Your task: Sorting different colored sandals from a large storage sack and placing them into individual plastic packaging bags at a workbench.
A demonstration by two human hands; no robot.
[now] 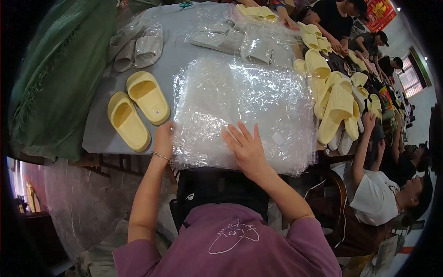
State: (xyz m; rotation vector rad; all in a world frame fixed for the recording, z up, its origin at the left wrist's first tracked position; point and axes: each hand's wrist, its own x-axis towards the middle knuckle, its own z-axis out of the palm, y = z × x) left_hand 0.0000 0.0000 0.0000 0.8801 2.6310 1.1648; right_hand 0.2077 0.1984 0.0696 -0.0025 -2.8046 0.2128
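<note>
The right hand [246, 150] lies spread on rectangular clear-plastic bags [277, 108]. The left hand [164, 140] meets their edge, grip unclear.

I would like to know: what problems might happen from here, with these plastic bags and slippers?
The clear plastic bags seem to reach past the front edge of the table, so the stack might slide if the spread right hand lifts.
The left hand is close to the left-hand pair of yellow slippers and might nudge one off.
The bracelet sits near the bags and could perhaps snag the film.
</note>
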